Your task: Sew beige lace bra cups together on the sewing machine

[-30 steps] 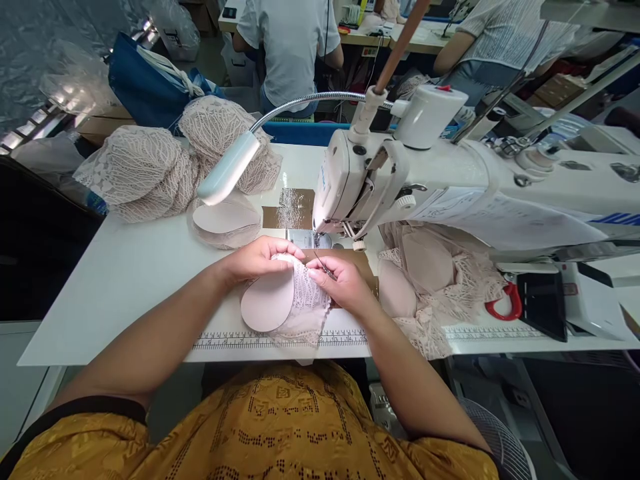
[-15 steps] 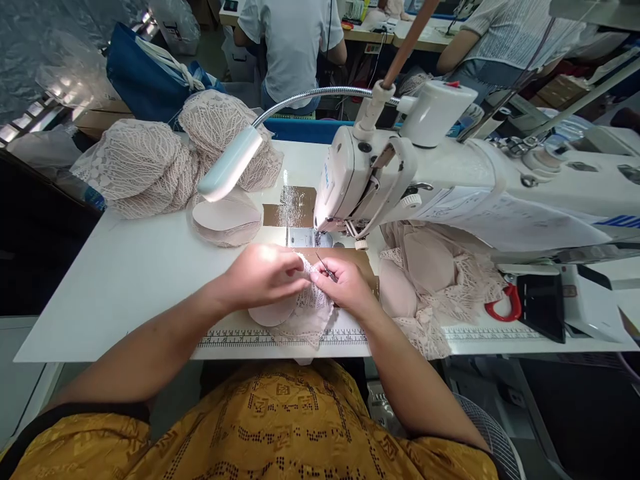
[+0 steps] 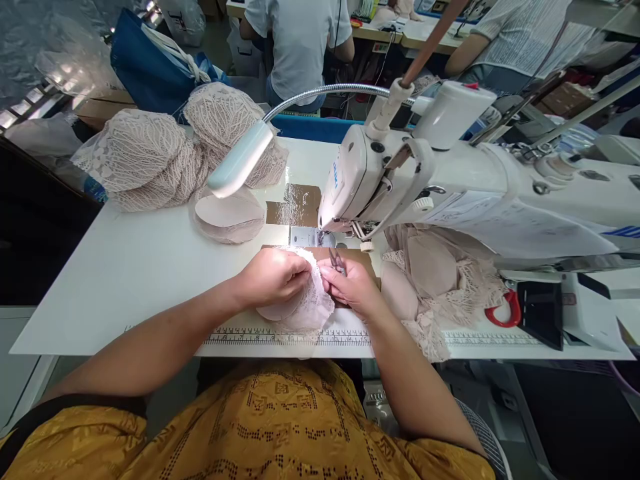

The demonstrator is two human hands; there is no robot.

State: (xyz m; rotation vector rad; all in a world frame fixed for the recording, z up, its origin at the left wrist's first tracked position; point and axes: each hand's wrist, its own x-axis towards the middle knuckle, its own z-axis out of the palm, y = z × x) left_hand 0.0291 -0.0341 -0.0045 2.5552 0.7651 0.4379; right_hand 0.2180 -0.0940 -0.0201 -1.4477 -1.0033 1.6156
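Note:
My left hand point(image 3: 277, 275) is closed on the upper edge of a pale pink lace piece point(image 3: 314, 303), which drapes down toward the ruler strip at the table's front. A smooth oval cup pad point(image 3: 280, 311) shows under that hand. To the right of the lace, my right hand point(image 3: 353, 285) is closed around small thread snips point(image 3: 337, 261), their dark blades pointing up and away from me. The snips are apart from the lace. Just beyond both hands stands the needle area of a white sewing machine point(image 3: 345, 180).
Stacked lace cups point(image 3: 145, 160) and a pile of smooth pads point(image 3: 230, 217) lie at the left. More lace pieces point(image 3: 430, 267) sit under the machine arm, beside red-handled scissors point(image 3: 505, 310). A lamp point(image 3: 243, 159) hangs over the table. Co-workers sit beyond.
My right hand has drawn away from the lace to the right, and the snips now point upward. My left hand has turned the lace, whose edge now faces up more fully.

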